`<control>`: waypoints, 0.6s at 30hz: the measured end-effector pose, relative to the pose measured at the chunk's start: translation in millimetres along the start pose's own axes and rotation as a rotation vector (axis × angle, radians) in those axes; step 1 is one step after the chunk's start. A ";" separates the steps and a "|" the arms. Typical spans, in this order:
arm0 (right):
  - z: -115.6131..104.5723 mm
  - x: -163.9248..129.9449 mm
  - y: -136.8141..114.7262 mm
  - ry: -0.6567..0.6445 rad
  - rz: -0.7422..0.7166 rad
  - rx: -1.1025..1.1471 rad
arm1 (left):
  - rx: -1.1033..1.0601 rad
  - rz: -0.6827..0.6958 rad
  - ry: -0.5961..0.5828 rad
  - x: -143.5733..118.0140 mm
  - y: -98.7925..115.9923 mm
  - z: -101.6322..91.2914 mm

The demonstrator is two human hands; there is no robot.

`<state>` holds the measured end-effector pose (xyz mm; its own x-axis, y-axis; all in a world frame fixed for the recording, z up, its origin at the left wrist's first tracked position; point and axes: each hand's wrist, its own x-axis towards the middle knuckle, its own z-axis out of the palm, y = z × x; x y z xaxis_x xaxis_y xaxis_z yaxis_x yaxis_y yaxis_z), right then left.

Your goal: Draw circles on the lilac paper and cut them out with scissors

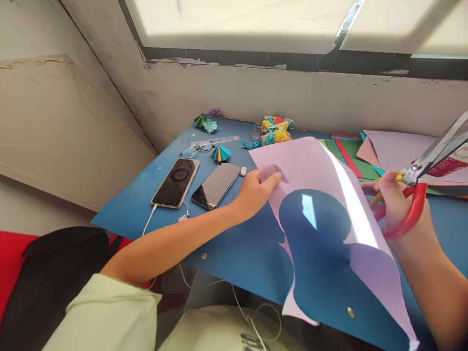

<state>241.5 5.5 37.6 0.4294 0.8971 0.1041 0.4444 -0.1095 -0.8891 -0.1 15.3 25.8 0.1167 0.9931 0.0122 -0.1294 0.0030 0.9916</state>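
A sheet of lilac paper (298,163) with large rounded shapes cut out of it is raised over the blue table. Its left upper edge is pinched by my left hand (256,192), thumb on top. My right hand (398,209) is wrapped around the red handles of a pair of scissors (415,195), blades pointing up and to the right. Something thin and yellow, perhaps a pencil, shows between the right fingers. The right hand is beside the paper's right edge; whether it also touches the paper I cannot tell.
On the blue table (241,248) lie two phones, a charging phone (176,183) and a dark phone (216,185), plus eyeglasses (197,148), a clear ruler (219,140) and a folded paper fan (221,153). Crumpled coloured paper (276,129) sits by the wall. Coloured sheets (398,146) are stacked at right.
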 end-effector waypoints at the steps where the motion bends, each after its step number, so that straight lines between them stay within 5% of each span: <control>1: -2.8 0.9 0.9 0.014 0.006 -0.004 | 0.020 0.028 0.009 1.3 1.2 -0.8; 5: -7.1 5.6 6.0 0.152 -0.175 -0.124 | 0.044 0.115 0.028 6.1 8.0 -4.3; 8: -6.5 9.0 11.7 0.370 -0.408 -0.220 | 0.069 0.221 0.089 8.3 14.2 -8.2; 10: -6.5 8.7 11.2 0.381 -0.517 -0.134 | 0.058 0.287 0.108 9.0 17.7 -10.8; 12: -5.5 4.1 5.1 0.135 -0.533 0.092 | 0.015 0.349 0.107 9.3 19.8 -12.2; 18: 6.9 -30.2 -20.7 -1.062 -0.179 0.565 | -0.113 0.350 0.099 11.4 18.9 -11.1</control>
<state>214.0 -16.4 49.7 -0.5781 0.8135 0.0637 -0.0876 0.0158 -0.9960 -12.2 28.0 43.2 -0.0486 0.9428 0.3297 -0.2534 -0.3309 0.9090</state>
